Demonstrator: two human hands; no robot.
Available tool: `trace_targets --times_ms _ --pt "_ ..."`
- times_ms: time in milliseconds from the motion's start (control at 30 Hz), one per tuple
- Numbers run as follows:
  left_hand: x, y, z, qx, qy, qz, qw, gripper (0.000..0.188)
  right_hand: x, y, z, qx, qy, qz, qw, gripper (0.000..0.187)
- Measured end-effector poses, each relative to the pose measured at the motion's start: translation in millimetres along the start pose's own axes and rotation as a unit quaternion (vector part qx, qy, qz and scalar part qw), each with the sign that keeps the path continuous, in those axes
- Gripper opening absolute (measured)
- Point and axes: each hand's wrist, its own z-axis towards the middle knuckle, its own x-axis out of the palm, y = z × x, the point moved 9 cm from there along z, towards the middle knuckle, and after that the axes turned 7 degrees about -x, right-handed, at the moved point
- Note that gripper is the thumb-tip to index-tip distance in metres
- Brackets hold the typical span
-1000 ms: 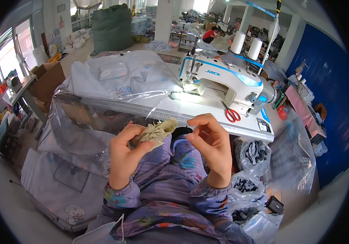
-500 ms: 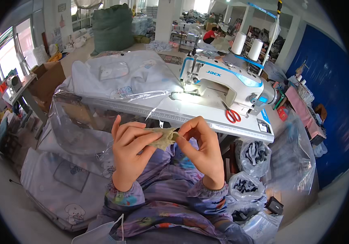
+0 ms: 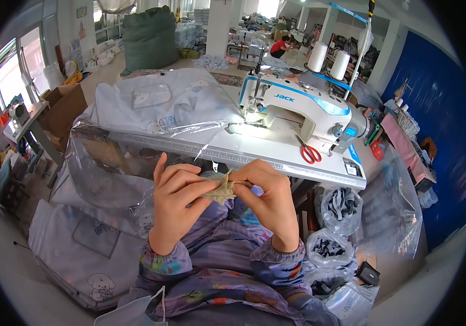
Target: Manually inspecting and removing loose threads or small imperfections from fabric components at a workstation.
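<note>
A small, crumpled, olive-yellow piece of what looks like thin cloth is held up between my two hands, in front of the sewing table's near edge. My left hand pinches its left side, the forefinger raised apart from the others. On its right side, my right hand grips the edge between thumb and bent fingers. The fingers hide part of the piece. Beyond my hands stands a white and blue sewing machine with its lamp lit. Red-handled scissors lie on the tabletop right of the needle.
Pale printed fabric under clear plastic covers the table's left part; more printed fabric hangs low at my left. Clear bags of dark scraps stand at my right. Two white thread cones rise behind the machine. A person in red sits far back.
My right hand's fingers have come down and closed in on the cloth, nearer to the left hand. The left hand has barely moved.
</note>
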Motion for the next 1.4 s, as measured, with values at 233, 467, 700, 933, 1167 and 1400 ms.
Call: trace_targets --times_ms 233,467,700,933,1167,1400 --pt "3 20 1 -0.113 0.009 -0.091 0.989 0.027 0 1 1 0.031 -0.042 0.001 0.999 0.012" --pt "6 32 -5 -0.178 -0.009 -0.162 0.971 0.025 -4 -2 -3 0.035 -0.093 -0.003 0.995 0.011" --pt "20 53 -14 -0.263 0.018 -0.277 0.924 0.021 -6 -17 -10 0.103 -0.121 0.100 0.982 0.005" --pt "42 54 -23 -0.346 0.031 -0.473 0.810 0.026 -12 -23 -18 0.105 -0.197 0.167 0.960 0.005" --pt "24 80 -22 -0.358 -0.062 -0.539 0.760 0.027 -74 -30 -37 0.074 -0.361 0.194 0.909 0.006" --pt "28 69 -24 -0.365 -0.046 -0.520 0.771 0.025 -53 -5 -27 0.051 -0.245 0.378 0.891 0.018"
